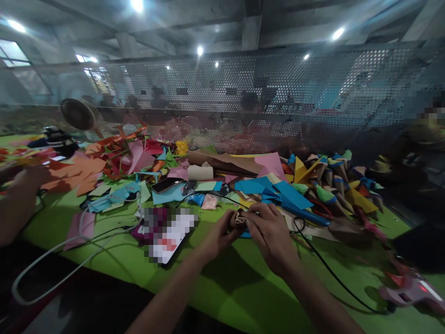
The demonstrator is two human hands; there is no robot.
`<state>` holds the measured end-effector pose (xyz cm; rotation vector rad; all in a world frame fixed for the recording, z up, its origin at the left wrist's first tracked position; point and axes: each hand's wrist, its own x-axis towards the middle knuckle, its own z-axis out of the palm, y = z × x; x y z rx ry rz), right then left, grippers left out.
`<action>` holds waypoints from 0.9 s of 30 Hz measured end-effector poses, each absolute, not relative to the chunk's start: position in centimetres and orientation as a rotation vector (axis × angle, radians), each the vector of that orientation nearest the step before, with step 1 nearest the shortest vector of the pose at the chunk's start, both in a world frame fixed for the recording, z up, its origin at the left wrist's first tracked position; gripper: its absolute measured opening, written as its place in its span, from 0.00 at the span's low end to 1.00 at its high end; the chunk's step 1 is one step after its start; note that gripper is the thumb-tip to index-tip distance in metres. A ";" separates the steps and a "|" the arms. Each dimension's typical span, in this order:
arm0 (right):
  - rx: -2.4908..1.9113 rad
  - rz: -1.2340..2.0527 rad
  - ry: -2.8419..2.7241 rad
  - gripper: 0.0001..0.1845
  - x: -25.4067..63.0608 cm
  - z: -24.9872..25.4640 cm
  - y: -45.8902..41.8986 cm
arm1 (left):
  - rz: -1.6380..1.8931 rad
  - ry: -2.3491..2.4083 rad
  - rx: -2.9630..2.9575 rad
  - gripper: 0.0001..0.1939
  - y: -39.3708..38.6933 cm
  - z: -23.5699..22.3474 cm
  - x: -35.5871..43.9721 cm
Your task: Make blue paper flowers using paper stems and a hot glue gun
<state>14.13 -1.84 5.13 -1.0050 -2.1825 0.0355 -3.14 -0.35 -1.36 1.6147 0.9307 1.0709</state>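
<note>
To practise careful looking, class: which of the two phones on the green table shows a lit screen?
The nearer phone, beside the person's left hand: its screen glows white. The other phone, farther back, looks dark.

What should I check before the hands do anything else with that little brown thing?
1. Both hands on it: ok. The left hand and right hand hold the brown piece together.
2. Pink glue gun away from the hands: ok. It lies apart, far to the right.
3. Glue gun cool: cannot tell. A red spot shows on it, but heat can't be seen.
4. Black cord not touching the right hand: cannot tell. It passes behind that hand.
5. Bright-screened phone apart from the hands: ok. It's left of them.
6. Tidy papers: not ok. Blue paper and other pieces overlap messily.
</note>
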 end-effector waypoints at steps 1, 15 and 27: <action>-1.013 0.016 -2.162 0.14 14.1 5.1 -1.8 | 1.074 0.920 1.620 0.14 -0.4 -1.3 -3.1; -0.951 -0.005 -2.069 0.06 13.7 4.0 -1.9 | 1.070 0.885 1.573 0.16 -0.5 -1.2 -2.9; -0.894 -0.055 -2.190 0.12 13.4 5.0 -2.7 | 1.157 0.814 1.450 0.27 0.1 -2.0 -3.5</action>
